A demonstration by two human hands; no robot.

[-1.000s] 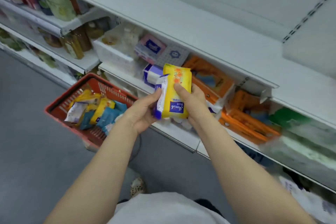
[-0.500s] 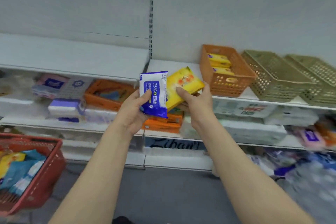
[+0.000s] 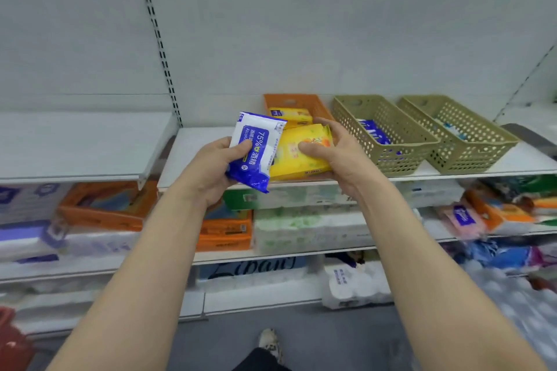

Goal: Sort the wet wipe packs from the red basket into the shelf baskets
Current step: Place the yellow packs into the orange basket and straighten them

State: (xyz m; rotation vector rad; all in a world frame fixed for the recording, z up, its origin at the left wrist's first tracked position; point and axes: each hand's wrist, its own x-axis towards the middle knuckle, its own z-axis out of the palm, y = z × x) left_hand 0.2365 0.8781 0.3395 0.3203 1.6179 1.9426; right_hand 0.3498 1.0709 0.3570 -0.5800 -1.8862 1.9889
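We stand before a white shop shelf (image 3: 470, 167), both bare arms raised at chest height. Our left hand (image 3: 211, 169) grips a blue-and-white wet wipe pack (image 3: 256, 150) marked "75%", thumb curled across its front. Our right hand (image 3: 337, 153) grips a yellow wet wipe pack (image 3: 297, 156), thumb pressed on its top face and fingers wrapped round its far edge. The two packs touch, the blue one overlapping the yellow one's left side, both held just in front of the shelf edge.

On the shelf behind them sits an orange basket (image 3: 316, 104) with another yellow pack (image 3: 291, 114) inside. Just beside it to the right stand two olive-green baskets: the nearer one (image 3: 391, 156) holds blue-and-white packs (image 3: 373, 132), the farther one (image 3: 470, 153) holds pale packs that are too blurred for us to identify. Lower shelves carry orange, green and white tissue bundles. A corner of the red basket (image 3: 12, 340) shows at bottom left, and one shoe (image 3: 268, 340) rests on the grey floor.
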